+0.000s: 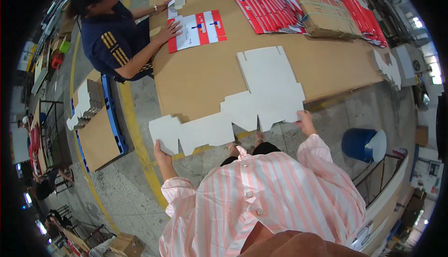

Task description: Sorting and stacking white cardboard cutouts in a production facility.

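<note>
A large white die-cut carton blank point(266, 99), flat and unfolded, spans the space in front of me, its far panel over the table and its near edge past the table's front. My left hand point(162, 153) grips the blank's left end, thumb on top and the other fingers hidden beneath. At the right near corner my right hand point(306, 122) pinches the blank's edge. Across the table at the left, a co-worker's hands rest on a red and white printed carton blank point(197, 29) lying flat.
The table point(200, 77) is covered in brown board. Red and white folded cartons point(266, 12) fan out at its far side, beside a strapped brown cardboard bundle point(322, 12). A blue drum point(357, 145) stands on the floor at right. A blue pallet point(112, 117) carries stacked white blanks at left.
</note>
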{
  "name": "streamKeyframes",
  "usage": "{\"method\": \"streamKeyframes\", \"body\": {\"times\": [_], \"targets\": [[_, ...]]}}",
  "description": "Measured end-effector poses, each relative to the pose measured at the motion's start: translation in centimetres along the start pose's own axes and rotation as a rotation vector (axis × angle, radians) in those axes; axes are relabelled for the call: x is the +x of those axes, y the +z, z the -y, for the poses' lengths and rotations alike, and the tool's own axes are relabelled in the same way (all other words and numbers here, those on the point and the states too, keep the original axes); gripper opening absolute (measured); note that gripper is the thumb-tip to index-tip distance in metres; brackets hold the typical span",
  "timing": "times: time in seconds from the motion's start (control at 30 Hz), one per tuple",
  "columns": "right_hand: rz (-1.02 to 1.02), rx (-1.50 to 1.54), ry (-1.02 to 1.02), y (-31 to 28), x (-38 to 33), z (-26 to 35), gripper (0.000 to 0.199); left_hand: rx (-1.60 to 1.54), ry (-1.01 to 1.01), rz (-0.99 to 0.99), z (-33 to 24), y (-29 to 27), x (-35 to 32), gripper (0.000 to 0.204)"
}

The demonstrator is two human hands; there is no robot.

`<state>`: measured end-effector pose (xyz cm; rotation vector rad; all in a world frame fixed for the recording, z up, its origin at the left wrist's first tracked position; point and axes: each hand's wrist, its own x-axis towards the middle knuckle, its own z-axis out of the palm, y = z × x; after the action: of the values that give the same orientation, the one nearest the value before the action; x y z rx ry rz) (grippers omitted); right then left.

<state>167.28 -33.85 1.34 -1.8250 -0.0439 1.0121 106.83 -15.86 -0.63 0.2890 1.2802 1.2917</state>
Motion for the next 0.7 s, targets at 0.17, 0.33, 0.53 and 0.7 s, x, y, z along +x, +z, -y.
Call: {"method": "streamKeyframes", "body": {"times": [0.17, 0.33, 0.53, 0.7], "targets": [[-0.086, -0.017, -0.081, 0.2, 0.2, -0.6, 0.063, -0.123, -0.103, 0.089, 0.0, 1.4, -1.3, 0.040], [-0.365, -0.930, -0.762, 3.1, -0.1, 2.3, 0.061, -0.168, -0.121, 0.072, 0.6, 1.2, -1.2, 0.040], [-0.021, -1.182, -1.225, 10.9, 0.9, 6.3, 0.058, 0.052, -0.014, -0.028, -1.2, 3.1, -2.9, 0.034], [0.033, -1.293, -1.196, 9.2, 2.7, 5.4, 0.059, 0.630, 0.678, -0.102, -5.8, 18.4, -16.1, 0.026]]}}
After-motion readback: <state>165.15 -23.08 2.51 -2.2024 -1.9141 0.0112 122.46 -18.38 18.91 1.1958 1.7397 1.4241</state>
